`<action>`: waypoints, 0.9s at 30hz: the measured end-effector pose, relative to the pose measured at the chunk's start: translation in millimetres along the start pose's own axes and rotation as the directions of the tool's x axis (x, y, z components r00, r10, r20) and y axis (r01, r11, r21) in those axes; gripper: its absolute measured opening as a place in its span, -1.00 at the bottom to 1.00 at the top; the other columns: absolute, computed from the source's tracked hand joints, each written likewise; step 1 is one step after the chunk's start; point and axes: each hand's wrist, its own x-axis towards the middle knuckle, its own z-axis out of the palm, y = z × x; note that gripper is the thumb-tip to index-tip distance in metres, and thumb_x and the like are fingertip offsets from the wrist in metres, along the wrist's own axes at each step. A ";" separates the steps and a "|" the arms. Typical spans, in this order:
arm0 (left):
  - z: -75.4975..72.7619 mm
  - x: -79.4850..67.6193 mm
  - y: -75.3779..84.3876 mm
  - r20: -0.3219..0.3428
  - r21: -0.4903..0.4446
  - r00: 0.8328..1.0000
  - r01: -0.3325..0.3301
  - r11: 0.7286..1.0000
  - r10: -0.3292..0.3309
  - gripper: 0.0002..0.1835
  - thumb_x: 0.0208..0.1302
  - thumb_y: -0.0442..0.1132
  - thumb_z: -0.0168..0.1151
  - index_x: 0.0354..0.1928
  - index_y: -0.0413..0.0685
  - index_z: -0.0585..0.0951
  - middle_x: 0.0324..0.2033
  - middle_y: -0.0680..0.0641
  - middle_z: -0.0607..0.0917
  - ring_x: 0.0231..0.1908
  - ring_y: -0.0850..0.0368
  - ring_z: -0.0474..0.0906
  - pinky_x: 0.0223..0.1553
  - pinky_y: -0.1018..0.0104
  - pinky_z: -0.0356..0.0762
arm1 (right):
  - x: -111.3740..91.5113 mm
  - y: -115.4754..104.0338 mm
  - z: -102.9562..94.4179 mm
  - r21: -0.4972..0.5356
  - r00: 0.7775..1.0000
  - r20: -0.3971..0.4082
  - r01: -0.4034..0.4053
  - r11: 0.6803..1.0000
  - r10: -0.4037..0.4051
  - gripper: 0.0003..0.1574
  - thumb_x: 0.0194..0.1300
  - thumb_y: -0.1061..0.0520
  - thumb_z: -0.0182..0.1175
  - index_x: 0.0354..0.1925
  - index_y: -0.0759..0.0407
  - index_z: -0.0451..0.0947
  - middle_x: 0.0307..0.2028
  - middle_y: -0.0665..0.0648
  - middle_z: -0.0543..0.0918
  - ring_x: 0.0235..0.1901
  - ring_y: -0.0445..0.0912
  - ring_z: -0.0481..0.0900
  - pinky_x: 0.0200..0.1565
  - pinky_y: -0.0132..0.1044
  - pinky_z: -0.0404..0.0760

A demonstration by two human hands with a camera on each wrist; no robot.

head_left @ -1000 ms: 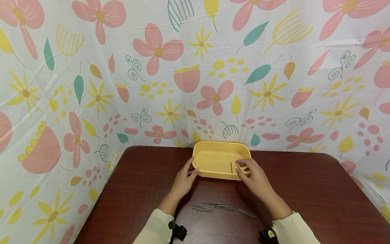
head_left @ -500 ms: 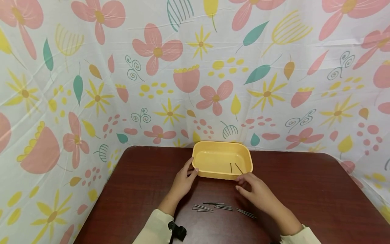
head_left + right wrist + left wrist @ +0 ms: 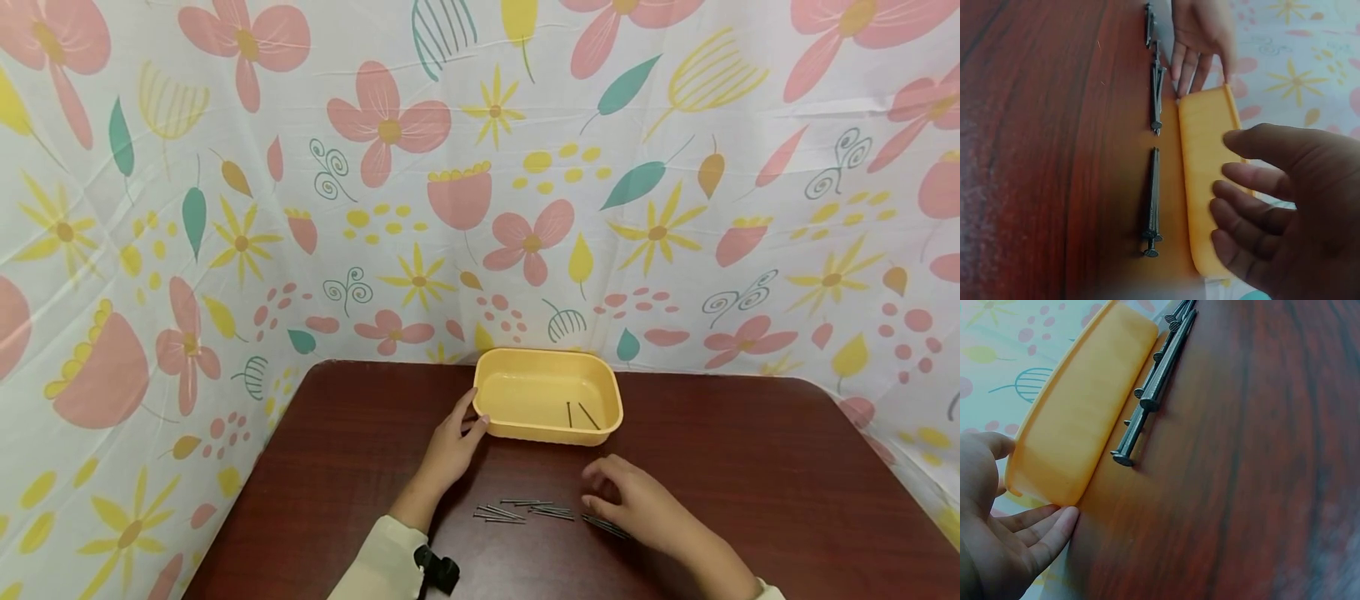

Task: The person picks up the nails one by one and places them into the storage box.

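A shallow yellow plastic tray (image 3: 517, 400) lies at the back of the table, and two nails (image 3: 588, 417) rest inside it near its front right corner. My left hand (image 3: 452, 446) holds the tray's left end, with thumb and fingers around the front corner; the left wrist view shows the fingertips (image 3: 1066, 519) at its wall. Loose nails lie in front of the tray in a left group (image 3: 500, 514), a middle group (image 3: 552, 510) and a right group (image 3: 602, 526). My right hand (image 3: 637, 504) holds nothing, its fingers loosely bent over the right group.
The dark red-brown wooden table (image 3: 750, 467) has rounded back corners. A white floral cloth (image 3: 525, 167) hangs right behind its back edge and along its left side. A black wrist strap (image 3: 437, 569) sits on the left sleeve.
My right hand has let go of a nail in the tray, which now lies slanted beside the other one, and has moved back toward the loose nails. The left hand has stayed put.
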 end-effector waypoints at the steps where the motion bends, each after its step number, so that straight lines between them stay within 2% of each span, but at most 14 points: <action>1: 0.1 -0.1 0.0 0.001 -0.001 1.000 0.001 1.000 -0.001 -0.32 0.52 0.19 0.03 0.58 0.38 0.14 0.50 -0.10 0.32 0.26 -0.11 0.56 0.20 -0.12 0.54 | -1.4 0.2 -0.1 0.003 1.000 0.023 -0.002 1.000 0.002 -0.74 0.29 -0.01 0.40 -0.11 -0.01 0.60 -0.27 -0.13 0.57 -0.29 -0.35 0.53 -0.27 -0.39 0.55; 7: 1.0 -0.6 0.6 0.006 -0.002 1.000 0.015 1.000 -0.015 -0.34 0.53 0.16 0.03 0.58 0.40 0.13 0.51 -0.08 0.31 0.28 -0.10 0.54 0.21 -0.13 0.53 | -7.5 1.4 1.0 0.027 0.991 0.134 0.002 1.000 -0.006 -0.71 0.28 -0.07 0.40 -0.15 0.00 0.58 -0.31 -0.10 0.54 -0.33 -0.34 0.49 -0.31 -0.39 0.50; 16: 1.1 -0.3 0.6 0.001 -0.009 1.000 0.002 1.000 -0.002 -0.33 0.52 0.20 0.03 0.58 0.41 0.14 0.49 -0.09 0.34 0.27 -0.08 0.55 0.21 -0.12 0.53 | -13.4 2.1 5.4 0.001 0.981 0.194 -0.006 1.000 0.006 -0.61 0.18 -0.17 0.46 -0.23 -0.02 0.53 -0.36 -0.13 0.49 -0.38 -0.37 0.41 -0.35 -0.40 0.42; 27: 0.3 0.0 0.7 -0.002 -0.003 1.000 -0.002 1.000 0.002 -0.34 0.53 0.15 0.05 0.58 0.38 0.15 0.48 -0.11 0.36 0.25 -0.09 0.56 0.19 -0.11 0.55 | -16.0 3.7 7.4 -0.011 0.985 0.167 0.048 0.999 -0.046 -0.72 0.16 0.11 0.48 -0.32 -0.04 0.51 -0.37 -0.17 0.49 -0.39 -0.40 0.42 -0.37 -0.42 0.45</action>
